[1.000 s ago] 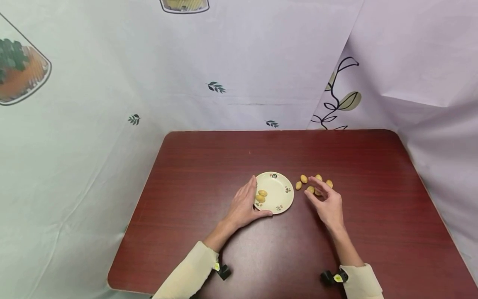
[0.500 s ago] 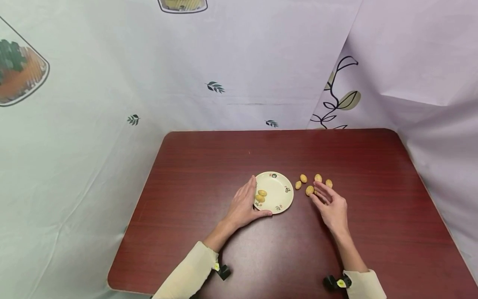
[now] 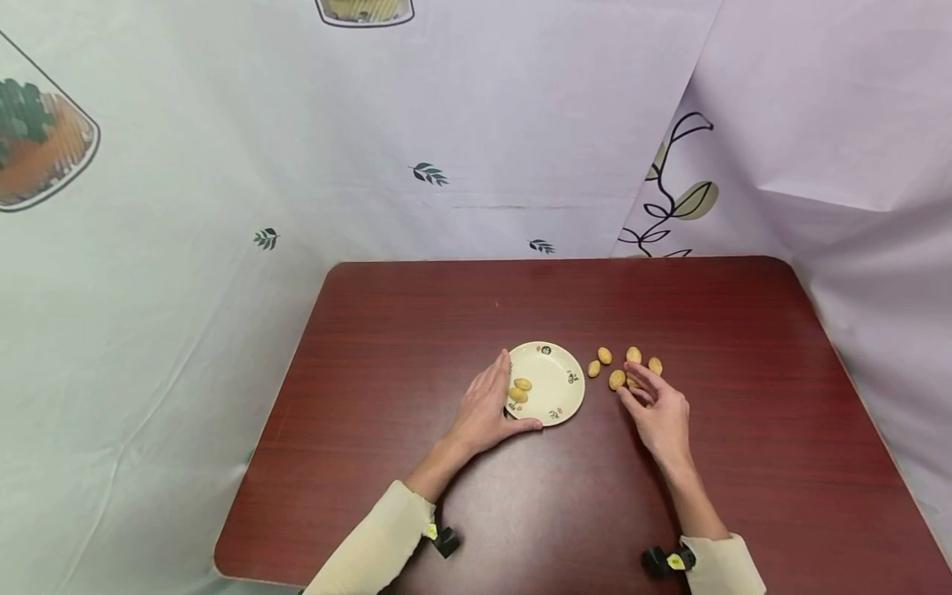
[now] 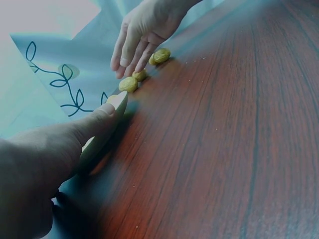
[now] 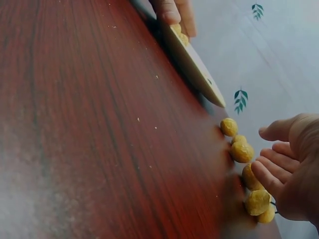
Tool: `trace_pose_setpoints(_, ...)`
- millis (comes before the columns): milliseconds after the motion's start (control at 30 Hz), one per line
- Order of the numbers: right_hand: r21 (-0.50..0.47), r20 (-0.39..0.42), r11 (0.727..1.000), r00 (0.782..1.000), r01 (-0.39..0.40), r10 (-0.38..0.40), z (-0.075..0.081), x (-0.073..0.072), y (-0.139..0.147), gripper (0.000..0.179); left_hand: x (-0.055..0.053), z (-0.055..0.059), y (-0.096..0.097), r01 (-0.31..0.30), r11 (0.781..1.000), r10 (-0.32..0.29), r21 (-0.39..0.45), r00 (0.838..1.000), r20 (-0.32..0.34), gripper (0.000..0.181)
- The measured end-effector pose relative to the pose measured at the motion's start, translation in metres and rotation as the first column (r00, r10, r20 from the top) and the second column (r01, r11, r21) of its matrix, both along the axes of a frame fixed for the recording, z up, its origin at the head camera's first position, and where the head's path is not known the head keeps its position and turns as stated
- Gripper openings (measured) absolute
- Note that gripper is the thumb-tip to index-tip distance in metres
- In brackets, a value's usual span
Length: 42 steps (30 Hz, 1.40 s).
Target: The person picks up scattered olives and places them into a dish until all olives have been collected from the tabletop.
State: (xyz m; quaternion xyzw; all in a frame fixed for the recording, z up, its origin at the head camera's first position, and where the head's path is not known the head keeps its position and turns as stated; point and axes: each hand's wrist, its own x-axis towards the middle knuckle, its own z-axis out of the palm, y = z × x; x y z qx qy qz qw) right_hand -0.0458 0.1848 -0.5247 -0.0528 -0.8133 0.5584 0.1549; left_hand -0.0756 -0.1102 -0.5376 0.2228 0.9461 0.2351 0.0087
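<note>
A round cream plate (image 3: 549, 382) with small printed motifs lies on the table, with two small yellow oval fruits (image 3: 522, 384) on its left side. My left hand (image 3: 483, 411) holds the plate's rim, thumb along the near edge and fingers along the left. To the right of the plate several more yellow fruits (image 3: 605, 355) lie loose, rough-skinned in the right wrist view. Over this group hovers my right hand (image 3: 664, 420), thumb and fingertips apart with nothing seen between them. That hand partly hides some fruits in the head view.
The dark red wooden table (image 3: 402, 330) has rounded corners. Pale printed cloth (image 3: 483, 124) hangs behind it and along both sides. A small black device (image 3: 445, 541) sits at the left wrist, another black device (image 3: 656, 562) at the right.
My right hand has drawn slightly to the right and nearer, its thumb and fingers closer together in the last half second. The left hand and plate stay put.
</note>
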Motion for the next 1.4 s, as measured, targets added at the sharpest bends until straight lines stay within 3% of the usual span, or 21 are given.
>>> trace_pose_setpoints(267, 0.109, -0.034, 0.994, 0.999, -0.002, 0.006, -0.003, -0.003, -0.003, 0.043, 0.000, 0.001, 0.000, 0.000, 1.000, 0.000, -0.004, 1.000, 0.004, 0.134)
trace_pose_setpoints(600, 0.160, -0.030, 0.986, 0.998, -0.054, 0.059, -0.004, -0.004, -0.006, 0.041, -0.001, 0.000, 0.001, 0.001, 1.000, -0.001, -0.006, 1.000, -0.002, 0.134)
trace_pose_setpoints(900, 0.131, 0.002, 0.987, 0.996, -0.089, 0.089, -0.010, 0.001, -0.010, 0.039, 0.001, 0.001, 0.000, 0.006, 1.000, -0.006, 0.000, 1.000, 0.004, 0.134)
trace_pose_setpoints(1400, 0.167, 0.034, 0.979, 0.993, -0.120, 0.116, -0.013, 0.002, -0.014, 0.041, 0.001, 0.000, 0.000, 0.005, 1.000, -0.005, 0.005, 1.000, -0.008, 0.134)
